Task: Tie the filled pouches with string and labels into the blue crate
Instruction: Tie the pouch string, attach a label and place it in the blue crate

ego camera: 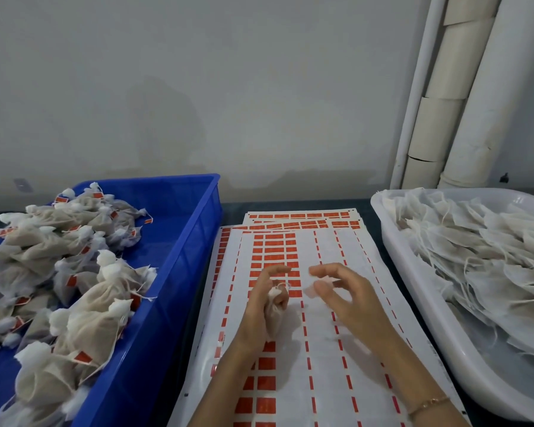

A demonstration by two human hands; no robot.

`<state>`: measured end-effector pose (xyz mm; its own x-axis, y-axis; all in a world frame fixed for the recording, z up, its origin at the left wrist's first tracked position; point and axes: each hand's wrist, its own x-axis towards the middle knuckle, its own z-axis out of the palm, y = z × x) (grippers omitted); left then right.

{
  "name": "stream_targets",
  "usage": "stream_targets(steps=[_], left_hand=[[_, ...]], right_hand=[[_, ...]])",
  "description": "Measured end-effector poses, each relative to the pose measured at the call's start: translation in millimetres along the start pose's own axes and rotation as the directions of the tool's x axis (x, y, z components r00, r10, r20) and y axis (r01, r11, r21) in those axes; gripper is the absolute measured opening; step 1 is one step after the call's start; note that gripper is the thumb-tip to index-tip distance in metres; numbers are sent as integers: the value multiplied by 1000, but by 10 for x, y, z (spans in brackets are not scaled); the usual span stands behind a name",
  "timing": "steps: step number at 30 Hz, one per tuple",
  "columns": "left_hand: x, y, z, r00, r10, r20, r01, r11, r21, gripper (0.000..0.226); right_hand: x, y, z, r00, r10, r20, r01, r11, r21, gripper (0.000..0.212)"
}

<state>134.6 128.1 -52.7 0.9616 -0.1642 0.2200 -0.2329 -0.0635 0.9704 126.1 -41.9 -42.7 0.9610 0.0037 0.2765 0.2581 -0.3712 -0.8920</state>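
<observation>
Fingers of the left hand (261, 306): curled round the neck of one small off-white filled mesh pouch (273, 317), which stands upright at the centre of the view, its gathered top upward; probably held so to keep the neck bunched for knotting. Thin white string (280, 285): loose ends show at the pouch top, beside the left thumb. Fingers of the right hand (349, 297): loosely curved and blurred, just apart from the pouch at three o'clock; whether they pinch a string end or a label cannot be told. Sheets of small red rectangular labels on white backing paper (324, 248): fanned flat beneath both hands, running from twelve to six o'clock, several columns already stripped, presumably kept there so that labels peel off within reach. Rectangular blue plastic crate (198, 241): at nine o'clock, holding a heap of tied, red-labelled pouches (84, 272); the destination, close by for a short drop. Shallow white plastic tub (392, 251): at three o'clock, stacked with flat untied pouches (475, 257); the supply. Step in hand, as judged: tying; much stock remains.
</observation>
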Motion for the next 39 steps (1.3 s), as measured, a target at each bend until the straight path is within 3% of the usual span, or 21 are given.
stream_targets(steps=[4,10,17,19,24,28,34,39], left_hand=[[-10,3,23,997,33,71,-25,993,-114,42],[-5,-41,15,998,-17,68,22,997,-80,38],[-12,-23,-23,996,-82,-28,84,992,99,32],[-21,-28,-24,995,-91,-35,95,983,154,22],[-18,-29,-39,994,-100,-42,107,966,235,6],[-12,2,-27,996,-72,-50,83,956,282,4],[-38,41,23,994,-55,90,28,959,280,3],[-81,38,170,976,-31,216,-40,947,318,12]], right_hand=[[-63,-25,200,973,56,223,-69,996,49,28],[-92,-50,133,958,203,201,-228,967,112,43],[-19,-25,23,943,206,262,-261,945,196,59],[-2,-10,-7,945,197,263,-262,935,241,59],[26,24,-22,952,194,235,-261,918,300,57],[53,33,-23,956,220,196,-265,933,243,51],[85,109,-54,964,226,-141,-211,971,110,7],[47,175,-36,987,143,-67,-142,990,23,10]])
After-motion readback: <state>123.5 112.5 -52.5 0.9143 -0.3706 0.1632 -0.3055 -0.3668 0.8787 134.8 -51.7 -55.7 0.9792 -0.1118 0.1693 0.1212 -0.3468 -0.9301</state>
